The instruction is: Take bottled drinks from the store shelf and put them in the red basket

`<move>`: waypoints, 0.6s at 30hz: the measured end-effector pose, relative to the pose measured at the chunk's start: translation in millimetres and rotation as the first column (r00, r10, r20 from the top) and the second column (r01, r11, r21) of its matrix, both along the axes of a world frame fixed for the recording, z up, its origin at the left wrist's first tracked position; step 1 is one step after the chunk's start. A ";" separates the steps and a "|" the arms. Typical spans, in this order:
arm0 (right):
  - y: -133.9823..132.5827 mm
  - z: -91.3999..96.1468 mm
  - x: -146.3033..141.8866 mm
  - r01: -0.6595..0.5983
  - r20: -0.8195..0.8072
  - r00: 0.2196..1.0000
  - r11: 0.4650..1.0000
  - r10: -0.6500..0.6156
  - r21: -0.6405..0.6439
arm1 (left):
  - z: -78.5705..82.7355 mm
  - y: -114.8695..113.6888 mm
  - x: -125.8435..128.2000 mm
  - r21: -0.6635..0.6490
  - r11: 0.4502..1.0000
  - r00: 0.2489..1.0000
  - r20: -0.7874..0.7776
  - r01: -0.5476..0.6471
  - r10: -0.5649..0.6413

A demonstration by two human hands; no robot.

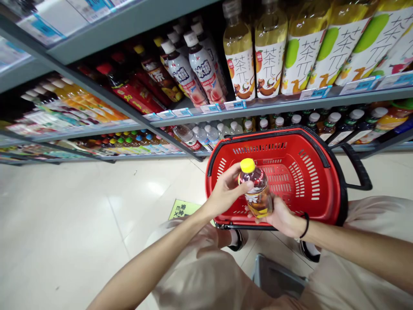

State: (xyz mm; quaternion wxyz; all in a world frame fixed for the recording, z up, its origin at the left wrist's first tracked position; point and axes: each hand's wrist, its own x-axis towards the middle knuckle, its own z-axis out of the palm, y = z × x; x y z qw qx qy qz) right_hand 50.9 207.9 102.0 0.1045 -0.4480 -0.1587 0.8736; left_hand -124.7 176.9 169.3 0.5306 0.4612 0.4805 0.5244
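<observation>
Between my two hands is a bottle of dark tea (258,196) with a yellow cap, tilted slightly, held above the near side of a red shopping basket (322,161). My left hand (226,191) closes round the upper part of the bottle, its thumb lying across the front below the cap. From the right and below, my right hand (279,215) grips the bottle's lower part; some of its fingers are hidden behind it. No other goods show inside the slotted basket. A black handle (356,168) sticks out at the basket's right end.
Drink shelves (200,116) stand just beyond the basket, with several tea bottles (240,60) and pink-labelled white-capped bottles (206,64). My knees flank the basket's near side. A grey object (277,275) sits between my legs. A green sign (183,209) lies on the tiled floor (80,224).
</observation>
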 end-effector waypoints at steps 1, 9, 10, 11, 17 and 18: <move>-1.6 0.0 1.3 -0.028 -0.045 0.999 1.000 0.028 -0.005 | -0.9 0.7 -1.9 0.000 1.000 0.999 0.045 -0.008 0.008; -9.5 -7.8 8.8 -0.137 -0.483 0.861 0.988 0.157 0.078 | 4.8 6.9 -22.7 -0.063 0.995 0.962 0.257 -0.079 0.092; -10.4 -6.8 8.7 -0.135 -0.494 0.854 0.987 0.161 0.088 | 5.4 8.3 -24.8 -0.075 0.993 0.958 0.265 -0.096 0.112; -11.4 -5.0 8.7 -0.124 -0.496 0.855 0.988 0.155 0.095 | 5.7 9.5 -26.3 -0.087 0.990 0.951 0.281 -0.107 0.127; -15.6 7.9 10.3 -0.022 -0.413 0.908 0.991 0.074 0.130 | 3.4 11.4 -25.5 -0.046 0.995 0.952 0.290 -0.092 0.102; -15.5 8.3 10.8 -0.013 -0.398 0.915 0.990 0.068 0.140 | 2.9 11.1 -24.4 -0.032 0.995 0.958 0.269 -0.092 0.097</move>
